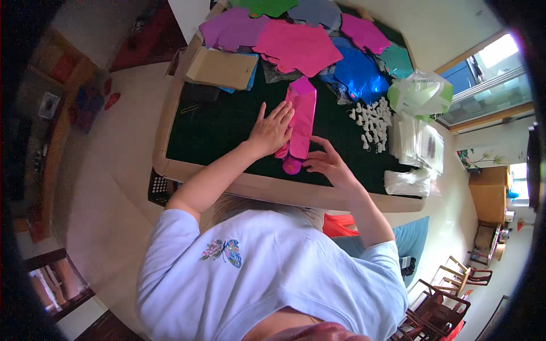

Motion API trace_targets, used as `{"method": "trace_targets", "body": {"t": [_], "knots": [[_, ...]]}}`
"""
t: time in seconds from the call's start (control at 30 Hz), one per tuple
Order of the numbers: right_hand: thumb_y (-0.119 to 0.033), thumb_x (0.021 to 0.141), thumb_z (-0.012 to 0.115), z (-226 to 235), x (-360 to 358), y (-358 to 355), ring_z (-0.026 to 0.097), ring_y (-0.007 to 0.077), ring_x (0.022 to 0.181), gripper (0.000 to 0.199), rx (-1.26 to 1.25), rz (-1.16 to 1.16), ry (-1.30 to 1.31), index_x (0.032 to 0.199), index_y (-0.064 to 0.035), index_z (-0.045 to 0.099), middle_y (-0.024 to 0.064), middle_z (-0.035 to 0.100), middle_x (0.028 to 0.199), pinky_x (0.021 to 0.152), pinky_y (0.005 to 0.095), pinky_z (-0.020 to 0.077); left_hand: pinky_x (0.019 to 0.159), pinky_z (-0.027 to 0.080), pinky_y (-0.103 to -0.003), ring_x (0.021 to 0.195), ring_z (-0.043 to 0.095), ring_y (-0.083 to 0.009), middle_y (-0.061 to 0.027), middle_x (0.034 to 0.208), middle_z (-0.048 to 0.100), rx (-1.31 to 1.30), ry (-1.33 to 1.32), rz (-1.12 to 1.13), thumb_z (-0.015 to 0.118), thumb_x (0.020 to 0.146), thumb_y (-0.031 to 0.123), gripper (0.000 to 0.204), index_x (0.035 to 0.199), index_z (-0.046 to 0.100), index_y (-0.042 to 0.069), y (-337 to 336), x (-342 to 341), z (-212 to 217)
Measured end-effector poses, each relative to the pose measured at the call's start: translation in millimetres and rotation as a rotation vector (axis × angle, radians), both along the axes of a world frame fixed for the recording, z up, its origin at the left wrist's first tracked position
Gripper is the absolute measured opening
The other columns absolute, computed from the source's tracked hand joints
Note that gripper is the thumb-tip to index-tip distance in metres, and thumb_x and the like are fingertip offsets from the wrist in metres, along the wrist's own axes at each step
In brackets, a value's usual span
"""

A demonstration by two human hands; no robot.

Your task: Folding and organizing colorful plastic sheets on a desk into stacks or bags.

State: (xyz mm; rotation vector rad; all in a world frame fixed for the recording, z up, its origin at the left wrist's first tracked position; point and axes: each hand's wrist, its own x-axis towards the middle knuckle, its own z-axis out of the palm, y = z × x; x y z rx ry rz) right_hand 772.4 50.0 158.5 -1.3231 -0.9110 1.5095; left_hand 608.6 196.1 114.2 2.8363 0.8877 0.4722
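Note:
A long, shiny pink foil piece (302, 116), folded into a narrow strip, lies lengthwise on the dark green table covering. Its near end finishes in a rounded pink tab (292, 166). My left hand (271, 132) rests flat along the strip's left edge, fingers stretched out and slightly apart. On the other side, my right hand (329, 162) is beside the near end. Its fingers are loosely bent and apart, with the tips at or close to the foil's edge; whether they touch it I cannot tell.
Flat foil pieces in pink (298, 48), purple (233, 28) and blue (358, 71) cover the table's far side. Brown cardboard (220, 68) lies far left. White coiled pieces (372, 122), clear plastic sleeves (412, 142) and a plastic bag (421, 94) sit at right.

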Motion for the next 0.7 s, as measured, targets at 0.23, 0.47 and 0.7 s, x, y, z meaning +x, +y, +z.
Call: {"method": "trace_targets", "body": {"t": [0.23, 0.47, 0.7], "knots": [[0.000, 0.064, 0.057, 7, -9, 23, 0.048, 0.0292, 0.107, 0.048, 0.790, 0.047, -1.449, 0.110, -0.0104, 0.056, 0.0124, 0.050, 0.111, 0.091, 0.0434, 0.0407, 0.104, 0.015, -0.055, 0.132, 0.023, -0.0211, -0.0085, 0.141, 0.027, -0.005, -0.005, -0.009, 0.045, 0.087, 0.025, 0.049, 0.131, 0.034, 0.006, -6, -3, 11], [-0.004, 0.060, 0.060, 9, 3, 44, 0.047, 0.0280, 0.116, 0.049, 0.994, 0.411, -1.338, 0.108, -0.0091, 0.060, 0.0124, 0.052, 0.119, 0.098, 0.0442, 0.0357, 0.105, 0.014, -0.055, 0.131, 0.024, -0.0223, -0.0083, 0.141, 0.028, -0.019, 0.016, -0.013, 0.048, 0.087, 0.029, 0.049, 0.129, 0.037, 0.008, 5, -3, 29], [-0.003, 0.062, 0.061, 16, 2, 49, 0.049, 0.0284, 0.114, 0.046, 0.959, 0.464, -1.218, 0.108, -0.0078, 0.060, 0.0125, 0.053, 0.120, 0.096, 0.0428, 0.0389, 0.107, 0.008, -0.053, 0.134, 0.014, -0.0285, -0.0142, 0.142, 0.022, -0.197, 0.033, 0.055, 0.063, 0.069, 0.058, 0.080, 0.129, 0.037, 0.013, 49, -15, 32]]}}
